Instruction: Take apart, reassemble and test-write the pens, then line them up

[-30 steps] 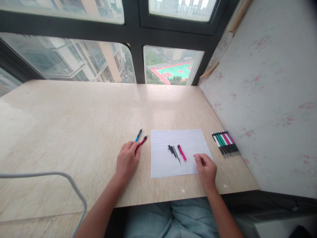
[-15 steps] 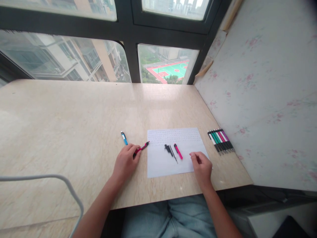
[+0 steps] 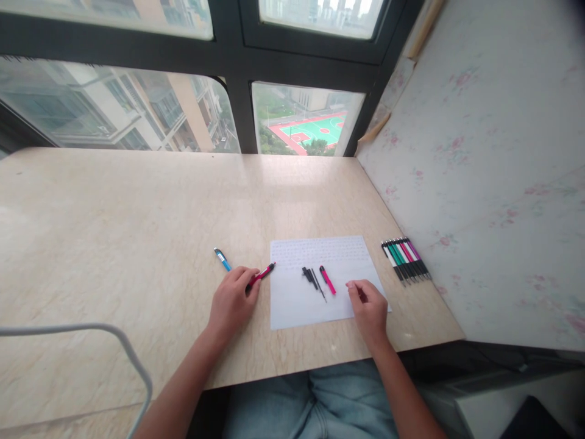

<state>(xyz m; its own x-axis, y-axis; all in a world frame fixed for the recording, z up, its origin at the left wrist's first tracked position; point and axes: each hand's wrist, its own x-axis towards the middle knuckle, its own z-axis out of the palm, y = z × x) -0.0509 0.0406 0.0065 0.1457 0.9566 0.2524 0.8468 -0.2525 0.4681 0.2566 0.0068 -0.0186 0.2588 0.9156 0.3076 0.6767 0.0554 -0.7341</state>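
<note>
Left hand (image 3: 233, 299): resting on the left part of the work area, palm down, with thumb and fingers grasping a pink pen (image 3: 264, 274). The pen lies aslant on the table (image 3: 137, 231), its black far end pointing right and just reaching the left edge of the paper sheet (image 3: 292, 312). Its near end is hidden by the fingers. A blue pen (image 3: 222, 258) lies just beyond the knuckles; whether it touches them cannot be determined.

Right hand (image 3: 369, 308): over the right side of the sheet, fingers curled, thumb and forefinger brought together. Whether anything small is pinched there cannot be told.

On the sheet, between the hands: a pink barrel (image 3: 328, 280), a thin refill (image 3: 320, 286) to its left, and small black parts (image 3: 309, 277) left of that, all separate. Far right, near the wall, a row of pens (image 3: 406, 262) lies side by side.

Assessment: the left hand's hold appears adequate. Good practice would be a light grip on the middle of the pen, leaving its far end free, with the knuckles clear of the blue pen, which could roll if nudged. The right hand is best lifted rather than slid, since dragging the sheet could scatter the loose parts. The refill, being slender, seems likeliest to roll.
</note>
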